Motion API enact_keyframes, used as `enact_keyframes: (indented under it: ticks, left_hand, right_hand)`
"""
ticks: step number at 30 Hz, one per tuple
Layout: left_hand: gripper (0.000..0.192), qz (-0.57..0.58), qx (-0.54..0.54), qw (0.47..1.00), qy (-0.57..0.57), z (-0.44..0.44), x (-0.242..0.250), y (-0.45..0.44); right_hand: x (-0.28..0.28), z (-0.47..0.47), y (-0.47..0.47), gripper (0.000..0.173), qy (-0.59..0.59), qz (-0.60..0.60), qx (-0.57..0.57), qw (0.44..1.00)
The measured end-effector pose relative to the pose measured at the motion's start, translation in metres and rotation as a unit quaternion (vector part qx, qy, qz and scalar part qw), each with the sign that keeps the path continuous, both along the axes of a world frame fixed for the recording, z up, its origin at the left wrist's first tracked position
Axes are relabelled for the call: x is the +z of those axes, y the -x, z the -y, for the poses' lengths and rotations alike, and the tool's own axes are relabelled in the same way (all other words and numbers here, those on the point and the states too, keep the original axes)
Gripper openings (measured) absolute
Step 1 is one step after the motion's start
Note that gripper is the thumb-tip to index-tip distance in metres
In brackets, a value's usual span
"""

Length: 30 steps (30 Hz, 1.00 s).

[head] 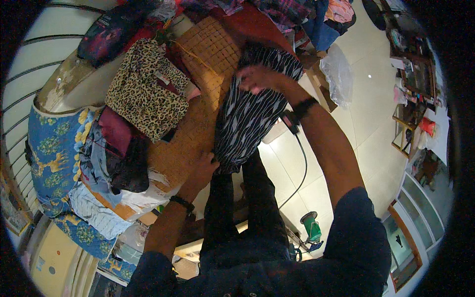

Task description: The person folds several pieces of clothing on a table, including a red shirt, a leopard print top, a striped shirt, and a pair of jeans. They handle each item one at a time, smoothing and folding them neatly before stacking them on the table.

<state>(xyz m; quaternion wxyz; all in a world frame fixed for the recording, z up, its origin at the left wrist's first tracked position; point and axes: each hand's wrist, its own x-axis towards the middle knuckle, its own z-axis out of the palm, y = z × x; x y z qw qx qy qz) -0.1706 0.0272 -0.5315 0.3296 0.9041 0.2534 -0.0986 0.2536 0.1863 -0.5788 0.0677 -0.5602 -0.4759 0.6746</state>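
Note:
A black fabric garment with white wavy stripes [252,115] lies over the right edge of a brown woven-looking work surface [178,143] and reaches down to my knees. My left hand [204,167] is at its lower left corner, fingertips against the cloth; whether they pinch it cannot be told. Over the upper part of the striped cloth is my right hand [256,80], blurred, with fingers curled; its hold on the fabric is unclear. A folded leopard-print cloth [148,89] with a small label rests on the surface to the left.
Dark and maroon cloths [118,148] are heaped at the left, beside a blue patterned cover [52,152]. More clothes [319,26] are piled at the top. A clear plastic bag [337,74] and a green spool-like object [311,226] stand on the right. A black cable [305,163] hangs near my right forearm.

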Motion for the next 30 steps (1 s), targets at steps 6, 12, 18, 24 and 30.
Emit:
enact_keyframes:
  ticks: [6, 12, 18, 24, 30]
  left_hand:
    - [0.034, -0.038, 0.043, 0.992, 0.114, 0.008, -0.016, 0.009]
    - [0.03, -0.008, 0.026, 0.999, 0.027, 0.01, -0.019, 0.007]
    - [0.032, -0.118, -0.058, 0.99, -0.046, 0.023, -0.04, 0.015]
    - [0.038, -0.039, 0.035, 0.997, 0.059, 0.014, -0.018, 0.013]
    - [0.039, -0.091, 0.026, 0.99, 0.103, 0.004, -0.01, 0.006]
  right_hand:
    - [-0.019, -0.065, -0.092, 0.04, -0.229, -0.163, -0.302, 0.911]
    - [0.015, -0.021, -0.065, 0.033, -0.021, -0.162, -0.235, 0.958]
    - [-0.024, -0.039, -0.089, 0.033, -0.233, -0.182, -0.369, 0.881]
    - [0.028, 0.025, -0.104, 0.044, -0.032, -0.208, -0.435, 0.875]
    - [-0.003, 0.082, -0.068, 0.045, -0.028, -0.119, -0.407, 0.905]
